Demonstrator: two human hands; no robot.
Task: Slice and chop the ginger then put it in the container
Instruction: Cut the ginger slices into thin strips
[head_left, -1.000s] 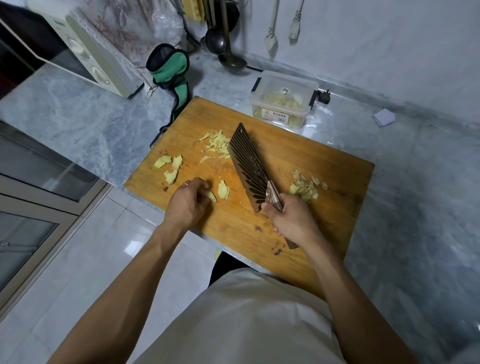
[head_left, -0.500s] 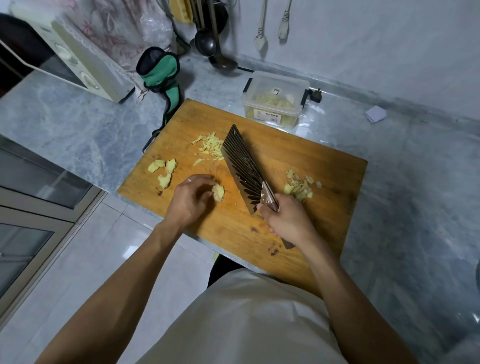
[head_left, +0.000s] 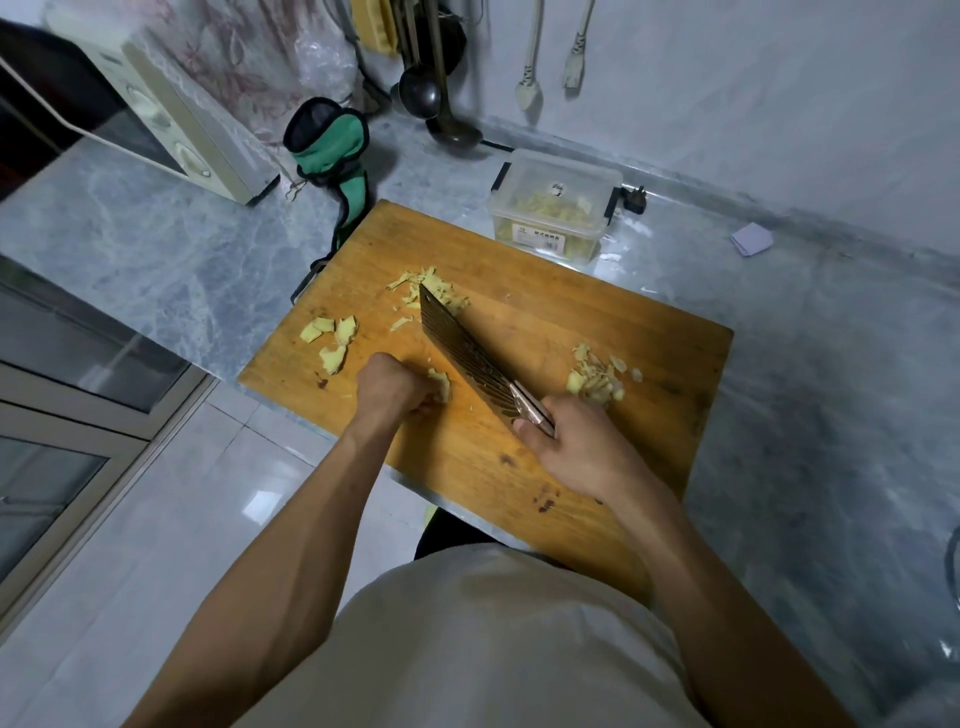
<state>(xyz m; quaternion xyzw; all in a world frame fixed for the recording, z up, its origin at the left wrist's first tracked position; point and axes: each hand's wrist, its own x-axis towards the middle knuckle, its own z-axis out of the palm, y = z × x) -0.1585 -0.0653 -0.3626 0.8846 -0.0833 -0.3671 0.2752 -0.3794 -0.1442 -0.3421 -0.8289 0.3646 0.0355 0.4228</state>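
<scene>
Wooden cutting board (head_left: 519, 457) lies on the grey marble bench (head_left: 156, 249), its near edge overhanging the bench's front edge.

Left hand (head_left: 392, 387) rests on the board near its front-left part, fingers curled and pinching a small stack of ginger slices (head_left: 440, 383) against the wood. Right hand (head_left: 582, 452) grips the handle of the cleaver (head_left: 467, 358), fingers wrapped round it. The blade runs diagonally away from the person, edge down toward the board, just beside the held ginger on its right; whether the blade touches the slices cannot be told.

Loose ginger elsewhere on the board: several thick slices (head_left: 332, 340) toward the left edge; a pile of thin strips (head_left: 426, 291) near the blade tip toward the far edge; a heap of chopped pieces (head_left: 597, 376) to the right of the cleaver, just beyond the right hand.

The clear plastic container (head_left: 556, 208) stands on the bench just past the board's far edge, with yellowish ginger visible through its wall.

Also on the bench: a microwave (head_left: 171, 114) at the far-left corner and a green cloth item (head_left: 332, 150) beside it. Ladles (head_left: 431, 98) hang at the back wall.
</scene>
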